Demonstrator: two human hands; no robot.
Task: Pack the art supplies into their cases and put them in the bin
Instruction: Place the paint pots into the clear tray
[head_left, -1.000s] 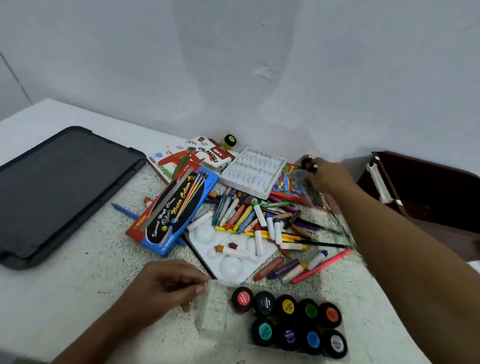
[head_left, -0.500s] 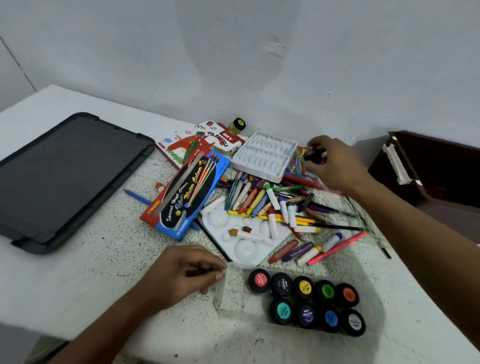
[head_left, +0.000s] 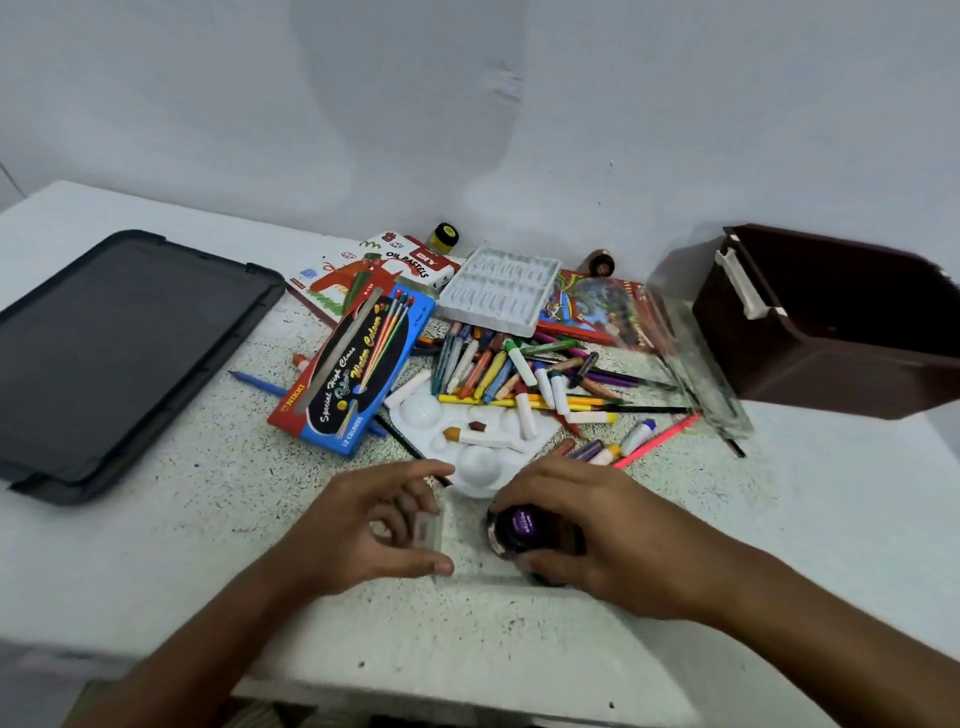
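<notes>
Since the earlier frame the right hand (head_left: 587, 535) has come back from the far side of the pile to the near edge of the table (head_left: 218, 519), and it now holds a purple-capped paint jar (head_left: 522, 530) with fingers and thumb curled round it, low over the clear plastic case (head_left: 467, 551); the row of jars seen in that case earlier is hidden beneath this hand. Close beside it the left hand (head_left: 363, 530) grips the case's left end, thumb and fingers bent round the transparent wall; the two hands sit near each other but apart.

Just beyond the fingertips lies a white mixing palette (head_left: 467, 441) with a few crayon stubs on it; behind it spreads a loose heap of crayons and markers (head_left: 519, 374), with a pink pencil (head_left: 657, 439) at its right fringe. Left of the heap lies a blue water-colour box (head_left: 353, 374), tilted, partly over an oil pastels box (head_left: 374, 270); a white moulded tray (head_left: 498, 296) sits behind the heap, and a colourful packet (head_left: 592, 306) lies to its right. Two small jars stand by the wall, one yellow-capped (head_left: 443, 238), one brown (head_left: 601, 264).

Far left rests a dark grey lid (head_left: 119, 353), flat on the table; far right stands the brown bin (head_left: 831, 322), well apart from both hands.
</notes>
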